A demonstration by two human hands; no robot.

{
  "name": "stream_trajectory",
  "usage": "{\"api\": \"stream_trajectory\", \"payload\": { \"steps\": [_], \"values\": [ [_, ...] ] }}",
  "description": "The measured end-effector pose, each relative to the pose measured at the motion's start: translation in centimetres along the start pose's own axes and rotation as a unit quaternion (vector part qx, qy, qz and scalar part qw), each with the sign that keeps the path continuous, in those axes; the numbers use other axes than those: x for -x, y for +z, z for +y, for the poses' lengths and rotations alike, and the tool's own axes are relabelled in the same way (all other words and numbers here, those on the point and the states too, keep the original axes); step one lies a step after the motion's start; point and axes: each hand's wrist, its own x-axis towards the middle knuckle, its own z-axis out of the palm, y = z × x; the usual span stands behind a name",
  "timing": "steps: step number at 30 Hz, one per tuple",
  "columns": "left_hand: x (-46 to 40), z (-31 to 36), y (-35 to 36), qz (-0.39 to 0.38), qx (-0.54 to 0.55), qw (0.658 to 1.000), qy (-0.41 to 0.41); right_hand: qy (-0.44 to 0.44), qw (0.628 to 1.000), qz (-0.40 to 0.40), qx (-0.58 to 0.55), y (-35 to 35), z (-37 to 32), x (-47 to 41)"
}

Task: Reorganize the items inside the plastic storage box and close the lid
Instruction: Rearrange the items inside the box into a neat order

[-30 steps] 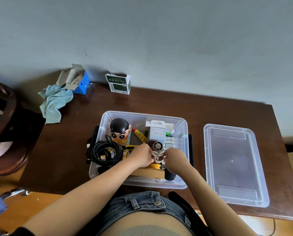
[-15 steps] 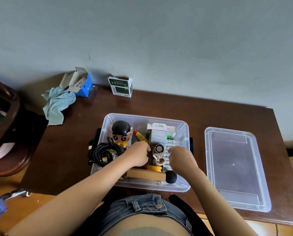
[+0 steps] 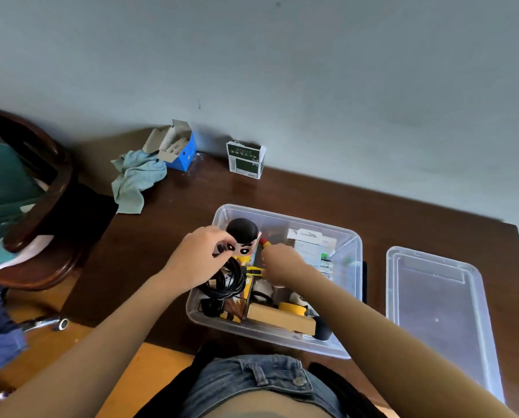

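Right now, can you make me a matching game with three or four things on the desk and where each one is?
Things:
1. lid
2. blue cloth
3. black cable
4. green and white carton

Places:
A. standing by the wall, behind the storage box
B. inside the storage box, gripped by the left hand
C. flat on the desk, right of the storage box
D. crumpled at the desk's far left corner, beside the blue box

Pairs: 1-C, 2-D, 3-B, 4-A
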Motion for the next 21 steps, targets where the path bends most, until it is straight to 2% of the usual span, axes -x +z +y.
{"api": "stream_trajectory", "payload": {
  "steps": [4,8,12,15,19,21],
  "values": [
    [0.5,-0.7,0.7,-0.019,0.031,0.999,-0.003,0.037,0.996,-0.069,0.044,1.7,-0.7,-2.0],
    [0.6,-1.0,1.1,-0.027,0.045,0.999,0.000,0.045,0.996,-0.075,0.025,3.2,-0.5,-3.1],
    [0.5,-1.2,1.1,-0.040,0.047,0.998,0.015,0.055,0.997,-0.055,0.017,3.7,-0.5,-3.5],
    [0.3,-1.5,0.9,-0.057,0.051,0.997,0.024,0.044,0.999,-0.010,0.003,2.9,-0.7,-3.0],
    [-0.2,-1.4,0.7,0.010,0.051,0.998,0.024,0.028,0.994,0.059,-0.091,0.4,-0.2,-0.7],
    [-0.3,-0.9,0.5,0.014,0.096,0.994,0.046,0.036,0.982,0.095,-0.158,-1.1,0.7,1.1]
  ]
}}
